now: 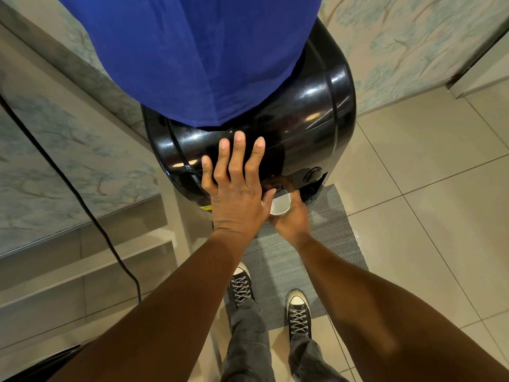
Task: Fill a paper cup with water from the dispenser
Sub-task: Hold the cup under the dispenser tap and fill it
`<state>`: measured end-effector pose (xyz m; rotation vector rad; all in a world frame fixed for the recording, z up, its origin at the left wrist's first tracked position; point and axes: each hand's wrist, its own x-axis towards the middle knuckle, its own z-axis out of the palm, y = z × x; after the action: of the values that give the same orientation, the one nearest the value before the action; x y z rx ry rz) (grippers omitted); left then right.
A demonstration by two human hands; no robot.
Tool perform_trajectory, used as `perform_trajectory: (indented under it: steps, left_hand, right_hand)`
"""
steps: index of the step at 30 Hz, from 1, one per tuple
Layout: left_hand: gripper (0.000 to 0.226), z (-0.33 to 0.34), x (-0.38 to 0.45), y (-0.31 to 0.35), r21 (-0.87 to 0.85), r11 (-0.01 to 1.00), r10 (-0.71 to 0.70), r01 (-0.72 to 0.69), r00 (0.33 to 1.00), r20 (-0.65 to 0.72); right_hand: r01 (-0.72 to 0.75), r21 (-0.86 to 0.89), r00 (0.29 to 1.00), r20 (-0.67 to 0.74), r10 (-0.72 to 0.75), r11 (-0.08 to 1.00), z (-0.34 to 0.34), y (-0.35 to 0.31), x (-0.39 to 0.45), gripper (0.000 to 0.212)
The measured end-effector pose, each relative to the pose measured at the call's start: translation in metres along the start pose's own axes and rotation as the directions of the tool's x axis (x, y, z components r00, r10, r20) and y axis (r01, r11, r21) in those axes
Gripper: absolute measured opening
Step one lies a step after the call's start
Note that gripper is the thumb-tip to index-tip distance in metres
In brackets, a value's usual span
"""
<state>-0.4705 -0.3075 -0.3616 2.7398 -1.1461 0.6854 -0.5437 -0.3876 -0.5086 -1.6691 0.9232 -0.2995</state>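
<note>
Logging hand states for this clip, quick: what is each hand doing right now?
Left hand: open, fingers spread flat on the black water dispenser, holding nothing.
Right hand: closed around the white paper cup, held under the dispenser's front.

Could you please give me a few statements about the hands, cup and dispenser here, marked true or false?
1. The right hand holds the paper cup beneath the dispenser's front. True.
2. The left hand grips the cup's rim. False: it lies flat, fingers spread, on the black water dispenser.
3. A blue cover drapes the top of the dispenser. True.
4. The person stands barefoot. False: both feet wear laced sneakers, on a grey mat.
</note>
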Motion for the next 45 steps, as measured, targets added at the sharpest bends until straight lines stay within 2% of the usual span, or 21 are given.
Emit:
perform_trajectory:
  steps: [3, 23, 45]
  left_hand:
    - [0.115, 0.0005, -0.0002, 0.0001, -0.003, 1.000, -0.002, 0.002, 1.000, 0.003]
    - [0.114, -0.0020, -0.0004, 0.0009, -0.007, 1.000, -0.009, 0.009, 1.000, 0.018]
    - [0.116, 0.0014, -0.0001, 0.0000, 0.014, 1.000, 0.002, -0.002, 1.000, 0.003]
  right_hand:
    - [-0.005, -0.042, 1.000, -0.011, 0.005, 0.999, -0.0017, -0.0022, -0.0018, 0.068]
    - [-0.035, -0.035, 0.999, -0.003, 0.035, 0.999, -0.0035, -0.0061, -0.0023, 0.060]
    - [-0.017, -0.020, 1.000, 0.001, 0.017, 1.000, -0.0024, -0.0018, 0.0009, 0.066]
